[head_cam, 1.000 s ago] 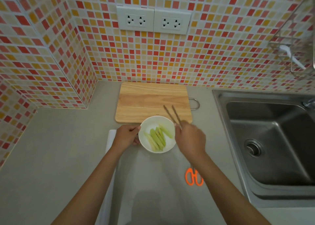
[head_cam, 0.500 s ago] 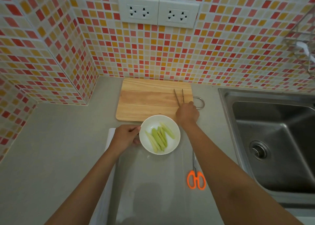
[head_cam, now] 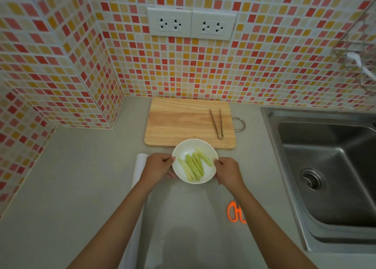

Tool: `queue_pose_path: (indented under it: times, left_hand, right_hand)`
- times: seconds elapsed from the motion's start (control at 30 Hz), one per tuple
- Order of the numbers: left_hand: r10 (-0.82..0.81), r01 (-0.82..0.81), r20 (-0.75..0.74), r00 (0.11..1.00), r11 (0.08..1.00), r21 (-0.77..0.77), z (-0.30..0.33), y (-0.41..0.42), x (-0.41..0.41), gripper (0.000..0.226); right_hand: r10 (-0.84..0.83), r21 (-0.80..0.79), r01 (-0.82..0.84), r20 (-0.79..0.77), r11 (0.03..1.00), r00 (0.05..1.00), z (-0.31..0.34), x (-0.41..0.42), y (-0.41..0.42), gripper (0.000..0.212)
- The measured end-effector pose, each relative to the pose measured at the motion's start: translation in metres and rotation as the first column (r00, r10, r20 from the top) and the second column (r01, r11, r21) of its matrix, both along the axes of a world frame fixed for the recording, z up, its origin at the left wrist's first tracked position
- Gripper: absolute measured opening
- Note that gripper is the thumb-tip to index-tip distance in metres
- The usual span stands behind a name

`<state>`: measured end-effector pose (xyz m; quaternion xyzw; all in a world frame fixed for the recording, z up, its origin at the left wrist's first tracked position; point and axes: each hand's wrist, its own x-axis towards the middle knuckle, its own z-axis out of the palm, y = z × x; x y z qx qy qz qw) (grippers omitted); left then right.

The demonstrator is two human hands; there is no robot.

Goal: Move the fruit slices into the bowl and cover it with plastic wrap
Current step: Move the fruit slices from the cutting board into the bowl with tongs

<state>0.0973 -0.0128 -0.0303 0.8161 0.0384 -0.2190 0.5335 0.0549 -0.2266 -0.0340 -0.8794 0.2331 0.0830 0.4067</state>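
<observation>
A white bowl point(head_cam: 184, 150) stands on the grey counter just in front of the wooden cutting board point(head_cam: 183, 124). Several pale green fruit slices point(head_cam: 195, 164) lie inside it. My left hand point(head_cam: 158, 165) grips the bowl's left rim and my right hand point(head_cam: 227, 172) grips its right rim. A sheet of clear plastic wrap point(head_cam: 183, 217) is spread flat on the counter under and in front of the bowl, and its white roll point(head_cam: 138, 167) lies along the left side, partly behind my left arm. Metal tongs point(head_cam: 217, 124) rest on the board's right part.
Orange-handled scissors point(head_cam: 234, 212) lie on the counter beside my right forearm. A steel sink point(head_cam: 325, 167) fills the right side. Tiled walls close the back and left, with two sockets point(head_cam: 191, 24) above the board. A wire rack point(head_cam: 360, 65) hangs at the upper right.
My right hand carried the tongs to the cutting board, laid them there, and came back to take the bowl's right rim. My left hand stayed on the left rim.
</observation>
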Motion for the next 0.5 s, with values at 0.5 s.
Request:
queue_pose_path:
  times: [0.5]
  left_hand:
    - [-0.02, 0.02, 0.012, 1.0, 1.0, 0.012, -0.007, 0.014, -0.058, 0.027]
  right_hand:
    - [-0.091, 0.031, 0.09, 0.046, 0.995, 0.995, -0.005, -0.069, 0.022, 0.035]
